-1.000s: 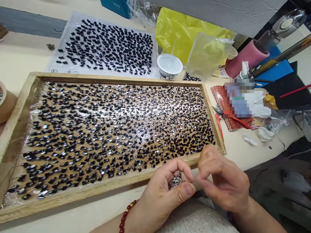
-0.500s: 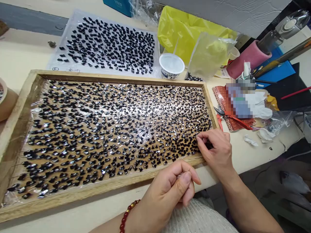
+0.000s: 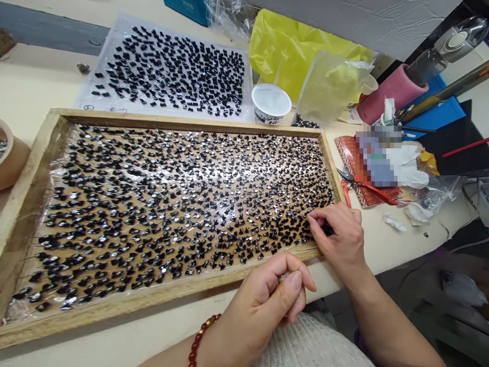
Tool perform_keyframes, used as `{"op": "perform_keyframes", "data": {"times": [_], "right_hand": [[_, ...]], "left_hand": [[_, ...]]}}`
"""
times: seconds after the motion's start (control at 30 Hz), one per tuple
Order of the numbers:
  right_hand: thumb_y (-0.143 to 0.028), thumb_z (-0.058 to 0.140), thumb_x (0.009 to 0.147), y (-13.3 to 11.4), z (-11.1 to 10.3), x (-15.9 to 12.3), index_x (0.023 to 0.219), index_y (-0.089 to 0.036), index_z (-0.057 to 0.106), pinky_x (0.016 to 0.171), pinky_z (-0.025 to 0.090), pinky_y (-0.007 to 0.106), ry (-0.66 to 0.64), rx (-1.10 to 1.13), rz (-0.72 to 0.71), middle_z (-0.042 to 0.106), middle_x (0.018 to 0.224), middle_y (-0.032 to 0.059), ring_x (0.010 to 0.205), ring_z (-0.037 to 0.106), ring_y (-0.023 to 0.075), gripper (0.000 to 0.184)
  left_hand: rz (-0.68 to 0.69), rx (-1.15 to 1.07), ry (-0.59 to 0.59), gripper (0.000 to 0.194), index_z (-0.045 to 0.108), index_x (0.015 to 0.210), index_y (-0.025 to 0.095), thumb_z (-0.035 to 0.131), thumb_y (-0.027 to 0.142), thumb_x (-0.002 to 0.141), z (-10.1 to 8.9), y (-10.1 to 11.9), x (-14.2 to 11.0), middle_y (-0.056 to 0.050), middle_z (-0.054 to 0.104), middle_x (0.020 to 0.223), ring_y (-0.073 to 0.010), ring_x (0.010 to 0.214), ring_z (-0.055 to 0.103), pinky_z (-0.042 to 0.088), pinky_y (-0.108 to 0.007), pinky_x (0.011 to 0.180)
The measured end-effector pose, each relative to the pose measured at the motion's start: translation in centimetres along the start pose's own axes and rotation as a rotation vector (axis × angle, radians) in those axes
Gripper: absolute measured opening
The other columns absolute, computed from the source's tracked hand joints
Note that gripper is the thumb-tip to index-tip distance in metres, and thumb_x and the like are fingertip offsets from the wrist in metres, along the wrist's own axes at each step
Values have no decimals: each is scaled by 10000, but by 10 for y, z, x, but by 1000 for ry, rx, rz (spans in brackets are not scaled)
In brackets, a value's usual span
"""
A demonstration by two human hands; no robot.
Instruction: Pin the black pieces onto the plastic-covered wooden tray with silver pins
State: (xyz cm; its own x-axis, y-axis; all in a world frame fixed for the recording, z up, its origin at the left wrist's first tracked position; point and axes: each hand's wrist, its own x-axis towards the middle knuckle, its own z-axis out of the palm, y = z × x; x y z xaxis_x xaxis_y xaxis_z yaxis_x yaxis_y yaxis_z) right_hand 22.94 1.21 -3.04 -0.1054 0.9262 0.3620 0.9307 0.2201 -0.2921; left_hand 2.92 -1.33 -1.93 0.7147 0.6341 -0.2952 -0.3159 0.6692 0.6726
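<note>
A wooden-framed tray (image 3: 114,303) spreads across the table, holding rows of small glossy black pieces (image 3: 179,204), several with thin pins sticking out. My right hand (image 3: 340,237) reaches over the tray's near right corner, thumb and forefinger pinched low among the black pieces; whatever is between the fingertips is too small to make out. My left hand (image 3: 275,295), with a beaded bracelet (image 3: 196,341) at its wrist, is closed in front of the tray's near edge. Its fingers are curled under the thumb, and a small pale bit shows between them without being identifiable.
Behind the tray lies a white sheet (image 3: 102,108) covered with matte black pieces. A white cup (image 3: 271,102) stands beside a yellow plastic bag (image 3: 298,43). Red-handled pliers (image 3: 346,176) rest right of the tray near crumpled tissues (image 3: 418,213). A beige bowl (image 3: 15,163) sits far left.
The view has shifted very slightly. My right hand's pinched fingertips have moved a little to the left; the left hand stays in place.
</note>
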Motion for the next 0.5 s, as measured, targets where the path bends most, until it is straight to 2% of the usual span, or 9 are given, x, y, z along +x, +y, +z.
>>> {"op": "perform_keyframes", "data": {"times": [0.23, 0.5], "right_hand": [[-217, 680, 883, 1, -6, -2, 878, -221, 687, 756, 336, 330, 19, -11, -36, 665, 702, -26, 711, 581, 145, 9], [-197, 642, 897, -4, -2, 4, 883, -226, 681, 745, 309, 329, -16, -14, -61, 640, 691, -30, 702, 548, 145, 50]], "left_hand": [[4, 23, -4, 329, 579, 896, 169, 519, 481, 982, -1, 1, 1, 65, 429, 578, -113, 520, 302, 240, -258, 514], [8, 35, 8, 325, 577, 894, 168, 522, 476, 980, 1, 1, 0, 64, 423, 585, -118, 529, 310, 247, -267, 526]]}}
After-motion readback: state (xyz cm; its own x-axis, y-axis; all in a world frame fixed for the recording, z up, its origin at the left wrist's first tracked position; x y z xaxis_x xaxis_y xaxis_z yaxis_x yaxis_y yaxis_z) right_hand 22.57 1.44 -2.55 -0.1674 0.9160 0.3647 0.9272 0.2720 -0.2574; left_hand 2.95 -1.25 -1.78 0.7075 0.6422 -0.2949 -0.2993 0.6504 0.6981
